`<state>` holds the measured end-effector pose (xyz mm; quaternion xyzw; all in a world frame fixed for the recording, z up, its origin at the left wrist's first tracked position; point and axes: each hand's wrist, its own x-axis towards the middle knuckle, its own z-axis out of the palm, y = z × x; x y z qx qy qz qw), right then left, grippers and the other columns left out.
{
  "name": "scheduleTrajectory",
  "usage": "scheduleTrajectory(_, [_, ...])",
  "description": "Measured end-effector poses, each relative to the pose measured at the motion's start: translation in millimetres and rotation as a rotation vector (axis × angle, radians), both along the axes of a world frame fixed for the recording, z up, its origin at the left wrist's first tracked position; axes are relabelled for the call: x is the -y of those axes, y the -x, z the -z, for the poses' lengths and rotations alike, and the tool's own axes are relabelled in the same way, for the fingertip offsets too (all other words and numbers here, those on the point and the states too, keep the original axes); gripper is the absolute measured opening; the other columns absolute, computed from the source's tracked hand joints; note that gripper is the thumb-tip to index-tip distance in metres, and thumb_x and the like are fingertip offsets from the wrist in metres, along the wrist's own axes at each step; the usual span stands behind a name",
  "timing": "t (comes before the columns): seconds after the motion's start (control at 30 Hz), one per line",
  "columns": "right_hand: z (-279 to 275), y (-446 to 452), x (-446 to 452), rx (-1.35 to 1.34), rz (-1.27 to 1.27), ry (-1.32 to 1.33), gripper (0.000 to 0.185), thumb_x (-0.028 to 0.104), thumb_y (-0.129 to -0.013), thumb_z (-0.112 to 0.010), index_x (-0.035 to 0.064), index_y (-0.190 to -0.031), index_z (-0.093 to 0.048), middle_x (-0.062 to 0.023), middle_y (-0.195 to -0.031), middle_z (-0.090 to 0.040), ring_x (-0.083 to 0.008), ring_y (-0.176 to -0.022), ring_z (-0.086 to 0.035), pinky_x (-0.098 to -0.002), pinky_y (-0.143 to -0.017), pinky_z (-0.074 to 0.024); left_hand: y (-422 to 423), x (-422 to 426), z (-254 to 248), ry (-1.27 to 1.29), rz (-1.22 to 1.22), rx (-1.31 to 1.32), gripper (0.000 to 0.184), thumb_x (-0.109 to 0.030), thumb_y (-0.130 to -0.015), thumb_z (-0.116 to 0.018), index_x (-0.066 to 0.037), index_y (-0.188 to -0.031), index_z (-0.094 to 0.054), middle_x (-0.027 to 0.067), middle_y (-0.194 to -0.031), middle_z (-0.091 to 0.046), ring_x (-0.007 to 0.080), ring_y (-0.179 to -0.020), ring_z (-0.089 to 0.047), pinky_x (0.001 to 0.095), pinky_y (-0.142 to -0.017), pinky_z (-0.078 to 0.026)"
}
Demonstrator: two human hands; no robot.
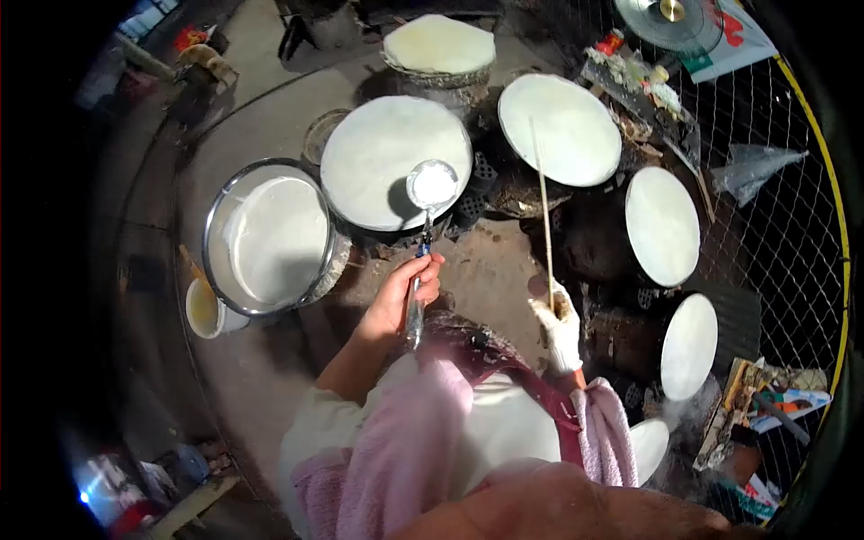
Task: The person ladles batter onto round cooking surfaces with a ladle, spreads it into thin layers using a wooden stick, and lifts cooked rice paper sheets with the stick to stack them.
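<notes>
Left hand: bare, the left hand is closed around the ladle, fingers curled over the handle, thumb along its upper part; the handle's end sticks out below the fist.
Right hand: in a whitish knitted glove with brown stains, the right hand is closed on the thin stick, gripping its lower end.
Ladle: shiny metal with a round bowl, bright white inside; it is over the near right edge of the large disc, casting a dark round shadow there. Whether it touches the surface, I cannot tell.
Stick: pale, straight and slender; its far tip overlaps the upper middle of the right-hand disc. Contact cannot be told.
White discs: both are round, matt and smooth, with thin edges. The far disc has an uneven, angular edge above a rough, crusted rim. Down the right side are an upright-looking oval disc, a lower disc and a partly hidden disc, with faint steam near it.
Basin: the wide metal basin, just beside the large disc's left edge, has a polished rim and smooth white contents.
Bucket: the small white bucket, by the basin's near left edge, holds something yellowish.
Right border: diamond-patterned wire mesh and crumpled clear plastic.
</notes>
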<state>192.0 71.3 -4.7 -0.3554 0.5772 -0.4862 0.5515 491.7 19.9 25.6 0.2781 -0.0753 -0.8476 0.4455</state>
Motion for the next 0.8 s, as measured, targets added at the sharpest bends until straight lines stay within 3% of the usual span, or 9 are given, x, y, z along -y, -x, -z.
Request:
scheduleTrajectory(0.17, [-78,-55,1,0.163,-0.395,-0.186,0.054,0.006,-0.085,-0.065,0.0015,-0.134,-0.043,-0.0055,-0.104,-0.061,-0.0100,-0.086,-0.059,-0.0231,-0.077,-0.0484,25,-30,8,0.121,-0.177,0.291,0.030,-0.021,-0.092,-0.055,0.002,-0.112,-0.060,0.0059,-0.092,-0.062,0.0184,-0.086,-0.059,0.0297,-0.077,-0.048])
scheduleTrajectory(0.2, [-91,-66,-2,0.225,-0.464,-0.186,0.055,0.013,-0.084,-0.067,0.0039,-0.133,-0.045,-0.0025,-0.097,-0.061,-0.0071,-0.076,-0.056,-0.0201,-0.066,-0.0438,27,-35,16,0.110,-0.193,0.258,0.031,-0.019,-0.092,-0.056,0.002,-0.114,-0.060,0.0078,-0.098,-0.064,0.0212,-0.092,-0.060,0.0331,-0.086,-0.047])
scheduleTrajectory(0.3, [-98,-104,-23,0.456,-0.531,-0.092,0.058,0.019,-0.083,-0.069,0.0078,-0.135,-0.045,0.0020,-0.096,-0.060,-0.0015,-0.063,-0.049,-0.0169,-0.049,-0.0352,29,-50,29,0.040,-0.229,0.291,0.033,-0.019,-0.092,-0.057,-0.002,-0.120,-0.057,0.0057,-0.101,-0.063,0.0179,-0.091,-0.061,0.0327,-0.083,-0.049])
scheduleTrajectory(0.37, [-118,-113,-29,0.395,-0.613,-0.160,0.061,0.015,-0.081,-0.070,0.0067,-0.136,-0.045,0.0013,-0.102,-0.060,-0.0024,-0.072,-0.051,-0.0166,-0.054,-0.0376,16,-59,24,0.006,-0.165,0.269,0.034,-0.022,-0.094,-0.054,-0.005,-0.124,-0.056,0.0026,-0.102,-0.062,0.0152,-0.089,-0.060,0.0313,-0.082,-0.049])
scheduleTrajectory(0.47, [-108,-127,-50,0.266,-0.580,-0.062,0.063,0.010,-0.077,-0.072,0.0063,-0.135,-0.046,0.0021,-0.098,-0.060,-0.0020,-0.065,-0.049,-0.0173,-0.051,-0.0362,10,-76,27,0.086,-0.132,0.478,0.033,-0.029,-0.097,-0.051,-0.006,-0.120,-0.058,-0.0004,-0.095,-0.062,0.0118,-0.083,-0.059,0.0283,-0.079,-0.048])
scheduleTrajectory(0.57, [-102,-143,-71,0.257,-0.430,-0.064,0.063,0.009,-0.075,-0.073,0.0057,-0.133,-0.048,0.0039,-0.085,-0.059,-0.0017,-0.056,-0.044,-0.0184,-0.047,-0.0338,-26,-76,-6,0.284,0.274,0.781,0.032,-0.033,-0.097,-0.049,-0.006,-0.111,-0.060,-0.0008,-0.087,-0.062,0.0100,-0.076,-0.058,0.0272,-0.075,-0.046])
scheduleTrajectory(0.63, [-106,-148,-88,0.154,-0.370,-0.149,0.061,0.009,-0.075,-0.074,0.0045,-0.130,-0.050,0.0038,-0.076,-0.056,-0.0022,-0.055,-0.042,-0.0193,-0.047,-0.0332,-66,-67,7,0.683,0.386,0.871,0.028,-0.029,-0.095,-0.053,-0.003,-0.101,-0.060,0.0011,-0.079,-0.060,0.0089,-0.068,-0.055,0.0223,-0.061,-0.042])
scheduleTrajectory(0.7, [-112,-162,-114,0.118,-0.283,-0.119,0.060,0.010,-0.074,-0.074,0.0038,-0.129,-0.051,0.0034,-0.076,-0.056,-0.0025,-0.057,-0.044,-0.0194,-0.049,-0.0347,-106,-65,-47,0.804,0.263,0.839,0.021,-0.019,-0.091,-0.058,0.001,-0.098,-0.059,0.0026,-0.075,-0.057,0.0085,-0.069,-0.054,0.0208,-0.056,-0.039])
scheduleTrajectory(0.8, [-97,-200,-162,0.204,-0.033,-0.040,0.063,0.004,-0.072,-0.073,-0.0017,-0.130,-0.049,-0.0013,-0.096,-0.059,-0.0065,-0.076,-0.052,-0.0222,-0.067,-0.0431,-177,-64,-141,0.895,0.424,0.245,0.019,-0.004,-0.088,-0.055,0.006,-0.104,-0.057,0.0040,-0.074,-0.058,0.0072,-0.063,-0.052,0.0218,-0.056,-0.042])
